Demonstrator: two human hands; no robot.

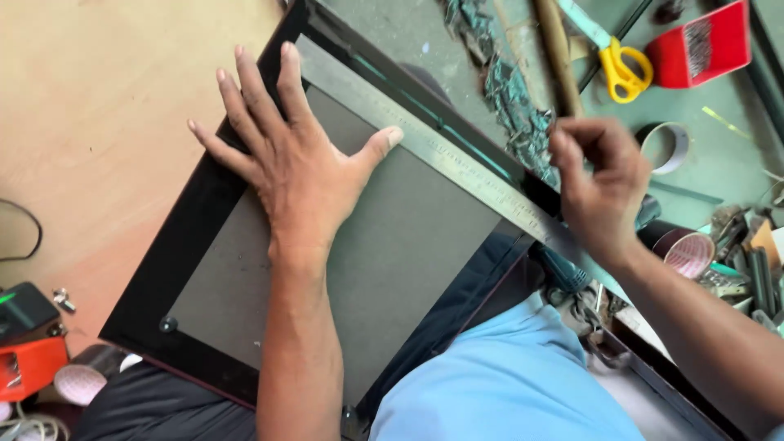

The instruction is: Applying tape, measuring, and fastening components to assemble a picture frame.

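The left hand (290,159) is spread wide and flat, pressed on a steel ruler (441,155) and the grey backing board (392,261) beneath. The ruler is laid along one edge of the board, inside a black frame (175,261). The right hand (600,184) is curled narrow at the ruler's far end; whether anything is pinched cannot be told. Yellow-handled scissors (621,69) and a red tray (702,45) are seen beyond.

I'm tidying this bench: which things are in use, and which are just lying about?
In use:
left hand flat on the grey backing board
black picture frame
long steel ruler
right hand

Lying about:
yellow-handled scissors
red plastic tray
tape rolls
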